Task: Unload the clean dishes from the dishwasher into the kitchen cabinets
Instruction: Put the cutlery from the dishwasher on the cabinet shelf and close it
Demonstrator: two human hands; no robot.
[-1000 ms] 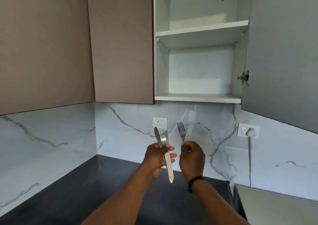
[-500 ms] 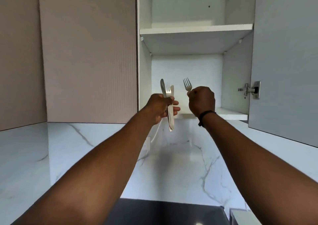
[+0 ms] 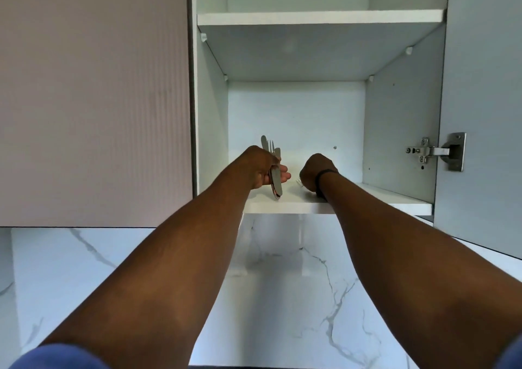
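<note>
both arms reach up into the open wall cabinet (image 3: 401, 120), onto its bottom shelf (image 3: 381, 199). the left hand (image 3: 261, 169) holds a bundle of cutlery (image 3: 272, 168): a knife blade and fork tines stick up above the knuckles, and the handles hang down below the palm, their ends just over the front part of the shelf. the left grip is curled round the middle of the bundle, with the fingertips poking out past it on the right side.

the right hand (image 3: 316, 171) sits low on the shelf, back of the hand towards me, fingers curled under so i can't see them properly. a small bit of metal, the fork (image 3: 300, 182), shows at the left edge of that fist, lying on or just above the shelf board; the right grip appears closed round it, though most of the fork is hidden. a dark band (image 3: 324, 174) circles the right wrist.

the cabinet door (image 3: 485, 100) stands swung open on the right, its metal hinge (image 3: 435, 151) showing. the upper shelf (image 3: 319, 18) is above the hands. left of the opening is a closed beige door (image 3: 93, 100), and below is a white marble-veined wall (image 3: 282, 298).
</note>
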